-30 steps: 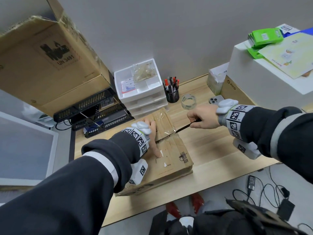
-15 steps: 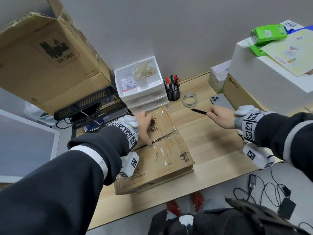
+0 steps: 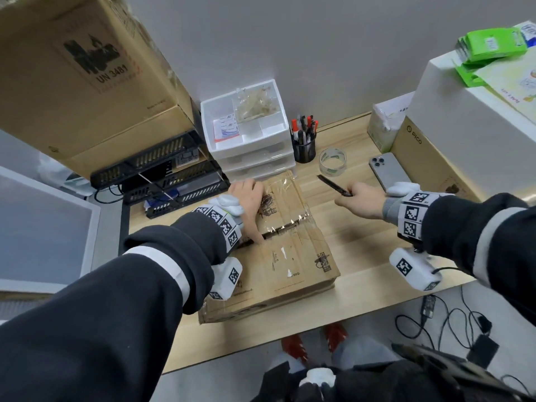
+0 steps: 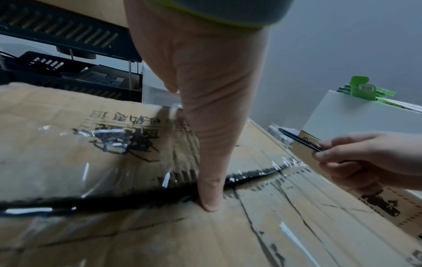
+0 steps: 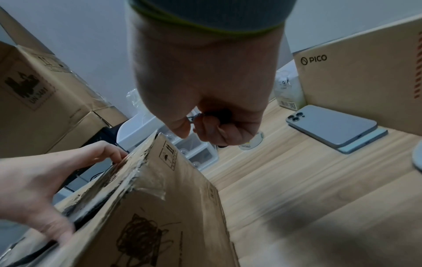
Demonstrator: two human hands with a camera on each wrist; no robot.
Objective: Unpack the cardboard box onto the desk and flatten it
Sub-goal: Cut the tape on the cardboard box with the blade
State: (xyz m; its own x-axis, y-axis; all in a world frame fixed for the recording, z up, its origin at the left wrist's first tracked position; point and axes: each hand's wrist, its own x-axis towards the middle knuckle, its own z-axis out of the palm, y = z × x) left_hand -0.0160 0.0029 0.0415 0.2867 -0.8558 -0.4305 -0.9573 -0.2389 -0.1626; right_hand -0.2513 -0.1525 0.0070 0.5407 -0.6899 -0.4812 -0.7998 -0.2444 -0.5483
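We found the cardboard box (image 3: 290, 256) lying flat-topped on the wooden desk (image 3: 362, 256), near its front edge, with clear tape across its top flaps. The central seam (image 4: 251, 173) between the flaps stood open as a dark slit, and the tape over it was parted and crinkled.

The left hand (image 3: 249, 207) rested on the far flap. Its thumb (image 4: 210, 189) was stretched straight down, the tip pressing at the seam against the near flap. The remaining fingers reached over the far-left edge of the box, as the right wrist view showed; we noted them laid on the cardboard and grasping nothing.

The right hand (image 3: 362, 200) was off the box, above the bare desk to its right. Its fingers were clenched around a slim black blade tool (image 3: 332, 185), whose tip pointed away toward the roll of clear tape (image 3: 333, 162). The tool touched neither box nor desk, as far as we could tell.

Behind the box stood a white drawer unit (image 3: 249, 140) and a black pen cup (image 3: 304, 149). A phone (image 3: 388, 169) lay face down beside a PICO carton (image 5: 365, 81). A large brown carton (image 3: 81, 74) sat on black trays (image 3: 150, 166) at left.
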